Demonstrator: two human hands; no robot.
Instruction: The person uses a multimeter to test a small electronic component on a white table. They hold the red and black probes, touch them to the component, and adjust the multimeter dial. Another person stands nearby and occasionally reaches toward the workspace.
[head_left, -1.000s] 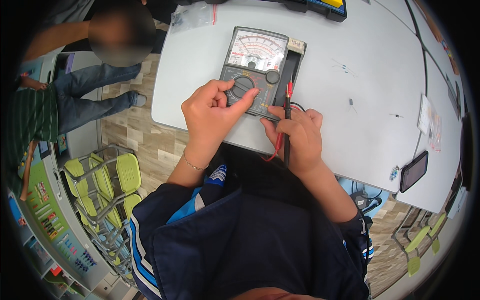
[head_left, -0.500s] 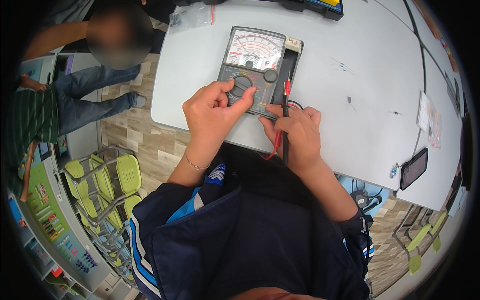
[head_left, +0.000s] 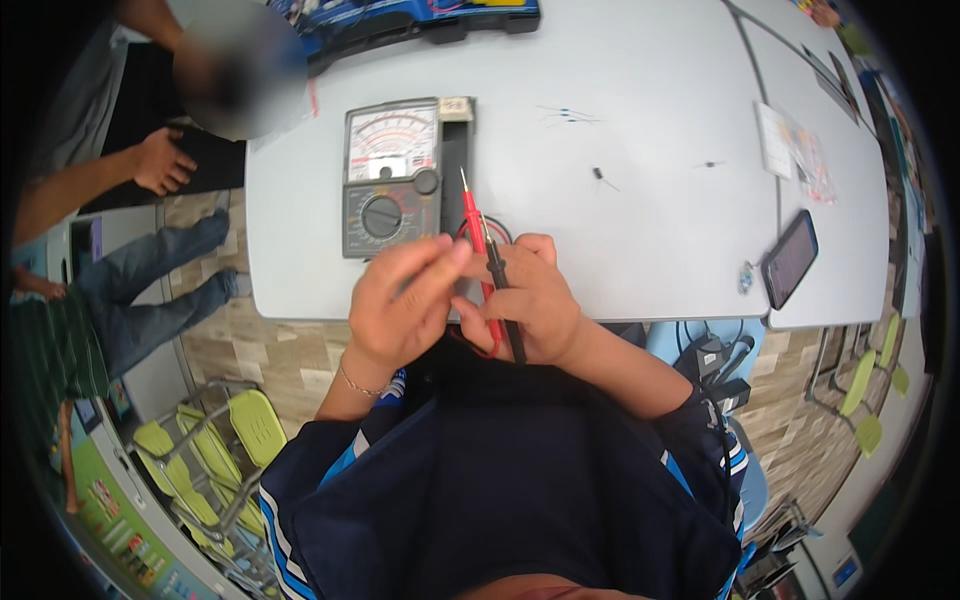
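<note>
An analog multimeter [head_left: 391, 150] lies face up at the table's near left, its round selector dial [head_left: 382, 216] uncovered. My right hand [head_left: 540, 305] is closed around a red test probe [head_left: 474, 212] and a black test probe [head_left: 498, 265], both metal tips pointing away from me. Their leads loop beside the hand. My left hand [head_left: 400, 305] is just left of the probes, below the meter, fingers stretched and slightly blurred. Its fingertips come close to the red probe; whether they touch it I cannot tell.
Thin-legged resistors [head_left: 570, 120], a small black component [head_left: 598, 174] and another small component [head_left: 710, 164] lie to the right. A phone [head_left: 791, 260] rests near the right edge. At the back is a blue case [head_left: 400, 25]. A co-worker's hand [head_left: 165, 162] shows at left.
My left hand has left the selector dial and come back beside the probes. My right hand has moved off the meter's lower edge, still holding both probes. The view has shifted.
</note>
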